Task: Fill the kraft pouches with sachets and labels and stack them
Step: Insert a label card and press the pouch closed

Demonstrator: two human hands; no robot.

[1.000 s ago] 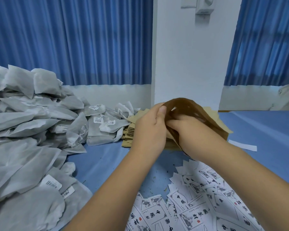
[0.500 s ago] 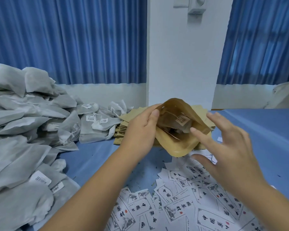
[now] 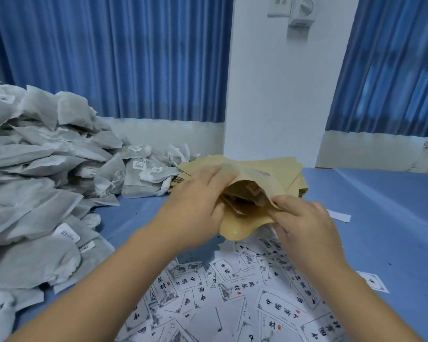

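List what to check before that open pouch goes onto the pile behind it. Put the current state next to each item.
1. Grip on the kraft pouch: ok. The left hand holds its left rim and the right hand pinches its right rim.
2. Sachet inside: ok. A tagged sachet shows through the mouth.
3. Label inside: cannot tell. The inside is too dim.
4. Mouth flattened shut: not ok. It gapes open.
5. Pouch stack within reach: ok. It lies directly behind the held pouch.
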